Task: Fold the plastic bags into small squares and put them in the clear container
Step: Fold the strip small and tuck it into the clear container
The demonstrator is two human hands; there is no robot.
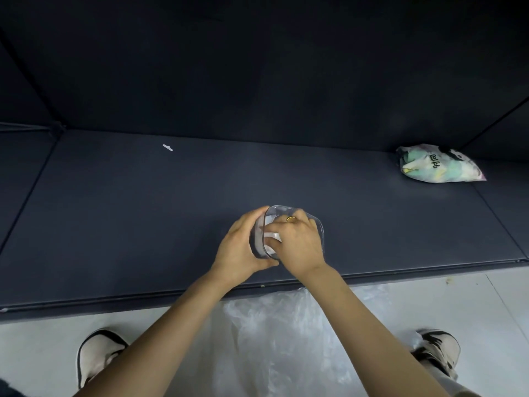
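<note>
Crinkled clear plastic sheeting (286, 339) lies closest, spread over the pale floor below both forearms, between two white-and-black shoes (100, 356); it looks thin, limp and slippery, the sort of film that springs open unless pressed flat.

Beyond it, on the dark matte padded bench (143, 210), sits the small clear rigid container with rounded corners (315, 224). The left hand (240, 247) wraps its curled fingers round the container's left wall, steadying it. The right hand (297, 239), wearing a gold ring, reaches down into the open top, its fingers curled on a folded white plastic bag (272, 235) that shows pale between the two hands, inside the container. Whether it pinches the bag or only presses it I cannot tell for certain; it appears to hold it.

Judging by looks, the container is light, hard and smooth-walled, apt to slide on the bench, so bracing it by the side wall makes sense. The folded bag should weigh almost nothing and want to unfold; pressing on its flat middle would likely keep the square shape.

Well off beyond and to the right of the right hand lies a crumpled printed bag in white, mint green and black (438, 164), soft and puffy. Far beyond the left hand a tiny white scrap (167, 147) rests on the bench.
</note>
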